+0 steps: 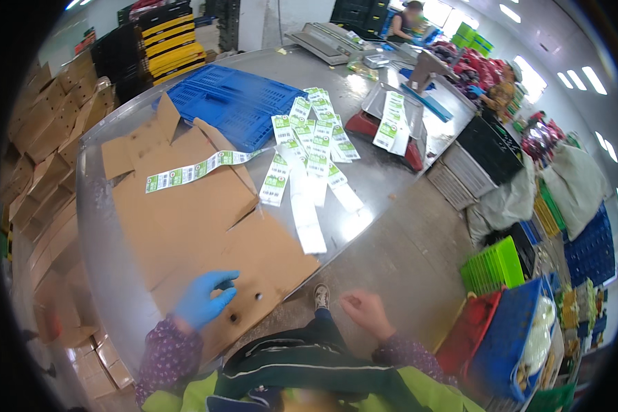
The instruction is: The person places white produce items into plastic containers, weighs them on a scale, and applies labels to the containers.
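Observation:
My left hand (206,297), in a blue glove, is over the near part of a flattened cardboard box (190,221), its fingers apart and nothing between them. Bare and loosely curled, my right hand (363,311) hangs above the floor off the table's edge; whether it holds anything small cannot be seen. One strip of green and white labels (201,170) lies across the cardboard. Beyond it, a pile of similar label strips (316,144) is spread on the metal table (340,226), some with their white backs up. More label strips (390,121) rest on a red weighing scale (363,126).
A folded blue plastic crate (226,98) lies behind the cardboard. Cardboard boxes (56,118) are stacked at left, with yellow and black crates (170,44) beyond. Green (494,265), red and blue crates stand at right. Two people (406,23) (502,92) are farther back.

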The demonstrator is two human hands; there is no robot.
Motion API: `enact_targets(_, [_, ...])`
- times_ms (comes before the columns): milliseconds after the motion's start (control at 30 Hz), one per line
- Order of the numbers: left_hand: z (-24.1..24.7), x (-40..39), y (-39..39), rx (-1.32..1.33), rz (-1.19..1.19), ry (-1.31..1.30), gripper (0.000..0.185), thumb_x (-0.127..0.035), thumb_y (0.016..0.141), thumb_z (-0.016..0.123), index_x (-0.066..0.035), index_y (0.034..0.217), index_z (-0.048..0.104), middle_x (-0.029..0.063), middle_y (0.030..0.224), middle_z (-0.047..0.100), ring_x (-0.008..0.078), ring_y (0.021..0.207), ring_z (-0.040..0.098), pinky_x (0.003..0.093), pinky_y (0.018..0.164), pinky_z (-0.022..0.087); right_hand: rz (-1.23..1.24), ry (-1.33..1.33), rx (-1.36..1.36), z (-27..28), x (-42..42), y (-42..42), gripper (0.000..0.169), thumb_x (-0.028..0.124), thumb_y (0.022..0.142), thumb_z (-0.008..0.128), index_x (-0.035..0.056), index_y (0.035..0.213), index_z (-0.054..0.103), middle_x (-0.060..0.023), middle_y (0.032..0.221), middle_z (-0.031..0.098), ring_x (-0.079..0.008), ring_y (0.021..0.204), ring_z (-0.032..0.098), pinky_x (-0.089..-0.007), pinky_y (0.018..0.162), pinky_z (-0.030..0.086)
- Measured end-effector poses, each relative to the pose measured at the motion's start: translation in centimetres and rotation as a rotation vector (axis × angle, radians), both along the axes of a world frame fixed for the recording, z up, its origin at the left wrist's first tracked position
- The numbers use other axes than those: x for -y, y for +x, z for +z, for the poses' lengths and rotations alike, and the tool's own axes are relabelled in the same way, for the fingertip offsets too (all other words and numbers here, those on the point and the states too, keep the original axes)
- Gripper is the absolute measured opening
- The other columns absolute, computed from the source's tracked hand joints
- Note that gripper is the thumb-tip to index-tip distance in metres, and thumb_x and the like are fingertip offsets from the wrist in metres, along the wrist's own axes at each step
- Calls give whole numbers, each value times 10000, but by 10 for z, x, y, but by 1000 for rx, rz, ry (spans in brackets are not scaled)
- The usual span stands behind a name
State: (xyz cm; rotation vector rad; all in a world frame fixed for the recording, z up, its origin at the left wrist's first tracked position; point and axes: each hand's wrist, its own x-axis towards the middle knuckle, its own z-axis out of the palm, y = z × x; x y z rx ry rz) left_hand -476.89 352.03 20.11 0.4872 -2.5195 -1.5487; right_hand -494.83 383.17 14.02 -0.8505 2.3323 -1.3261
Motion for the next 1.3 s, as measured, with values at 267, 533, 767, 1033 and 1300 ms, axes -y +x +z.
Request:
enact_targets(267, [-25,-55,-139,155,424,-49,280,-103,802,647,-17,1068,628,57,837,621,109,719,569,251,705,482,254,-64,-166,2,55,-193,96,120,772,634,52,838,640,-94,697,601,-226,584,592,-314,540,465])
enact_targets(533, [-50,-85,-256,574,261,-630,895,-546,708,646,-86,1388,290,154,1045,542,271,865,593,381,689,498,276,-67,-289,-26,73,-280,46,117,751,639,71,749,637,-95,633,570,-250,564,569,-350,519,439])
enact_targets(767, [-44,-85,-273,770,214,-621,1039,-576,660,667,-103,1437,165,145,975,551,276,822,600,392,637,490,231,-117,-220,-51,72,-281,25,97,734,646,75,735,635,-84,616,569,-257,553,560,-354,513,429])
enact_targets(1033, [-55,-86,-271,686,270,-625,1041,-500,656,673,-107,1446,121,168,963,545,298,778,606,404,626,492,299,-93,-255,-41,73,-279,24,93,733,648,76,730,631,-82,598,559,-255,533,554,-349,488,419])
enact_targets(1300, [-56,-82,-267,667,345,-485,1027,-427,662,665,-120,1452,85,203,1004,531,332,802,601,421,664,500,328,-100,-284,-44,71,-278,34,98,740,649,74,732,627,-88,603,561,-255,529,557,-345,485,424])
